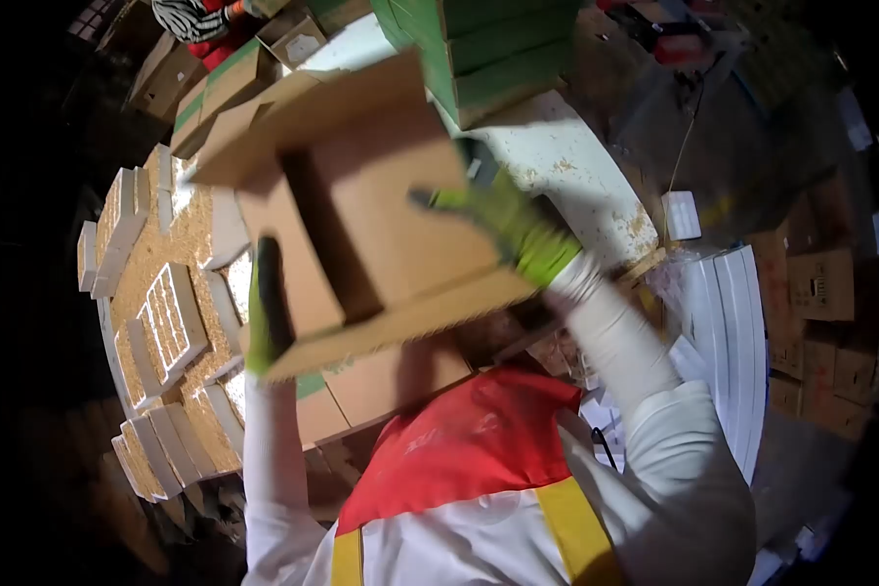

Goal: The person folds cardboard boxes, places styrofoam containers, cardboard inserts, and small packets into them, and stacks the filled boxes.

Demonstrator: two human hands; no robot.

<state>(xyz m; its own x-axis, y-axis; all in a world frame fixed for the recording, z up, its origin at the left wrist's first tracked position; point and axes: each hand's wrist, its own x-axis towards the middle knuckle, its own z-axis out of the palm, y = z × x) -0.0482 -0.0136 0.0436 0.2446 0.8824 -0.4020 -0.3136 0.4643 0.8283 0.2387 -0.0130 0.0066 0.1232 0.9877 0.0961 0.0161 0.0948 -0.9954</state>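
Observation:
An open cardboard box (391,220) is raised in front of me, tilted, with its inside facing me. A dark gap runs between two of its inner panels. My left hand (268,305), in a green and black glove, grips the box's near left side with the thumb on the edge. On the right side, my right hand (503,220), in a matching glove, holds the box with the thumb laid over the inner panel and the other fingers partly hidden. Below the box lies another flat cardboard piece (400,376), partly covered by it.
White trays (174,313) stand among brown granular material on the left. Green boxes (503,49) are stacked at the back on a white, speckled table (581,166). White panels (728,342) and cartons (818,285) are on the right. Another person's striped sleeve (188,20) shows at upper left.

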